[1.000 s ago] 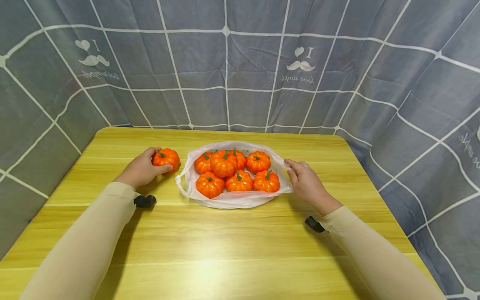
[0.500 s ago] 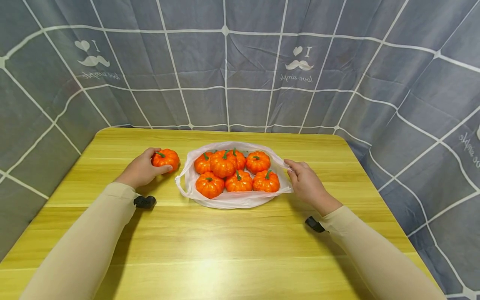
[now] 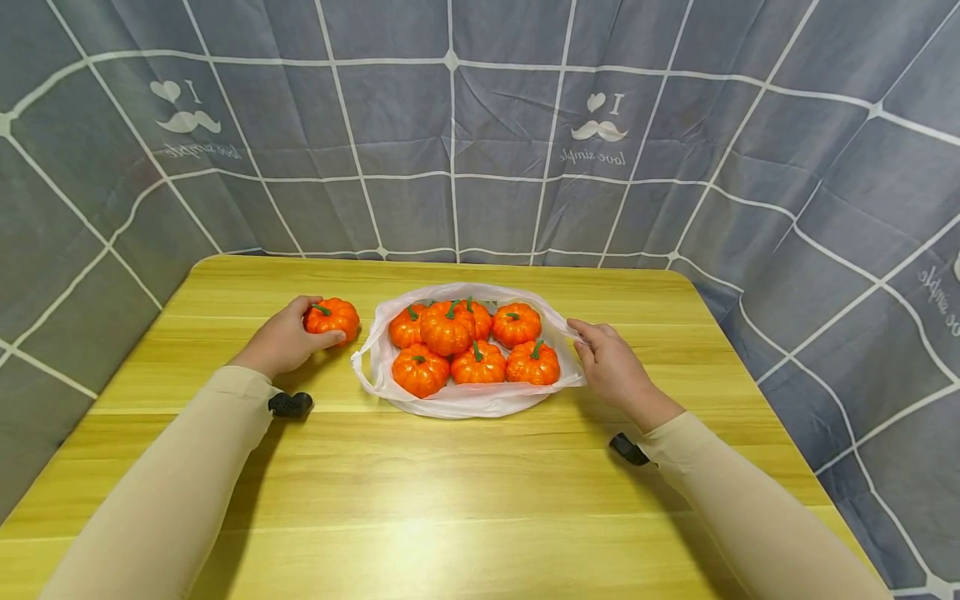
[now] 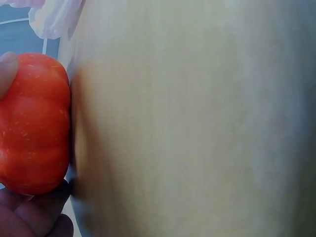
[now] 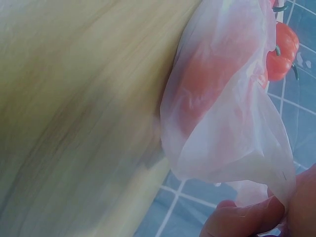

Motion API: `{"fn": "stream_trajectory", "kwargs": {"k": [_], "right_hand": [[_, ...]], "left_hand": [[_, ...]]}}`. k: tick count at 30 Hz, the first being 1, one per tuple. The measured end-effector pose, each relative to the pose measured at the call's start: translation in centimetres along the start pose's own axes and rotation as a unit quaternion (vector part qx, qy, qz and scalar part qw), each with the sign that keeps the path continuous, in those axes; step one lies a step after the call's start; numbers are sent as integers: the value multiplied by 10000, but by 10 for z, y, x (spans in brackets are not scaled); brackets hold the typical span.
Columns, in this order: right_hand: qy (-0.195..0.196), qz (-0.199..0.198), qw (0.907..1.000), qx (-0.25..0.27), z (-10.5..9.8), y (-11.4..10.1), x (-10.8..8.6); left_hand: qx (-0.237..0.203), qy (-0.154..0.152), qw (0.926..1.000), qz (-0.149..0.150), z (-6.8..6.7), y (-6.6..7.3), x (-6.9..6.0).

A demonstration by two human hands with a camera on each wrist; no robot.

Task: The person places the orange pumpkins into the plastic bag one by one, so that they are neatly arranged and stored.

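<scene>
My left hand (image 3: 288, 335) grips a small orange pumpkin (image 3: 334, 320) with a green stem, on the table left of the bag. In the left wrist view, thumb and fingers hold the pumpkin (image 4: 34, 126) from opposite sides. A thin white plastic bag (image 3: 468, 406) lies with its mouth spread at mid-table. Several more orange pumpkins (image 3: 477, 363) sit inside it, one of them (image 3: 447, 327) on top of others. With my right hand (image 3: 617, 367) I pinch the bag's right edge. The right wrist view shows the bag (image 5: 237, 133) pulled into a point between thumb and fingers.
The wooden table (image 3: 420, 492) extends toward me and to both sides of the bag. A grey curtain (image 3: 405, 125) with white grid lines hangs behind it and along both sides. The bag's left handle loop (image 3: 358, 367) lies near the held pumpkin.
</scene>
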State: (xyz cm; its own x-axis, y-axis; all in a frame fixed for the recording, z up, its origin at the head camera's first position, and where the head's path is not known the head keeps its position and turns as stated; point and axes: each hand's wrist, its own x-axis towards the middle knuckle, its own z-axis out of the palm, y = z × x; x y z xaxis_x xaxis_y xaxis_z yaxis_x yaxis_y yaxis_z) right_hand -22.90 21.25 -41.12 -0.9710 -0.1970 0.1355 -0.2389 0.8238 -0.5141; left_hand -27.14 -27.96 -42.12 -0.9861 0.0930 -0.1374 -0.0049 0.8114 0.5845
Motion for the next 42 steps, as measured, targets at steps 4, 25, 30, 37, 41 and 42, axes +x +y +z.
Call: {"fn": "stream_trajectory", "kwargs": {"k": [4, 25, 30, 37, 41, 42], "right_hand": [[14, 2, 10000, 29, 0, 1, 0], [-35, 36, 10000, 30, -2, 1, 2], [-20, 26, 10000, 36, -2, 2, 2], [33, -12, 10000, -3, -1, 2, 3], [15, 8, 10000, 1, -1, 1, 3], [11, 12, 10000, -5, -1, 1, 3]], "left_hand": [[31, 5, 10000, -8, 0, 1, 1], [-621, 766, 9946, 308, -20, 24, -2], [-1000, 923, 9885, 659, -28, 60, -8], [-1129, 795, 9797, 1453, -18, 115, -17], [-1085, 608, 9771, 1729, -4, 142, -20], [-1054, 569, 9765, 1792, 0, 148, -21]]}}
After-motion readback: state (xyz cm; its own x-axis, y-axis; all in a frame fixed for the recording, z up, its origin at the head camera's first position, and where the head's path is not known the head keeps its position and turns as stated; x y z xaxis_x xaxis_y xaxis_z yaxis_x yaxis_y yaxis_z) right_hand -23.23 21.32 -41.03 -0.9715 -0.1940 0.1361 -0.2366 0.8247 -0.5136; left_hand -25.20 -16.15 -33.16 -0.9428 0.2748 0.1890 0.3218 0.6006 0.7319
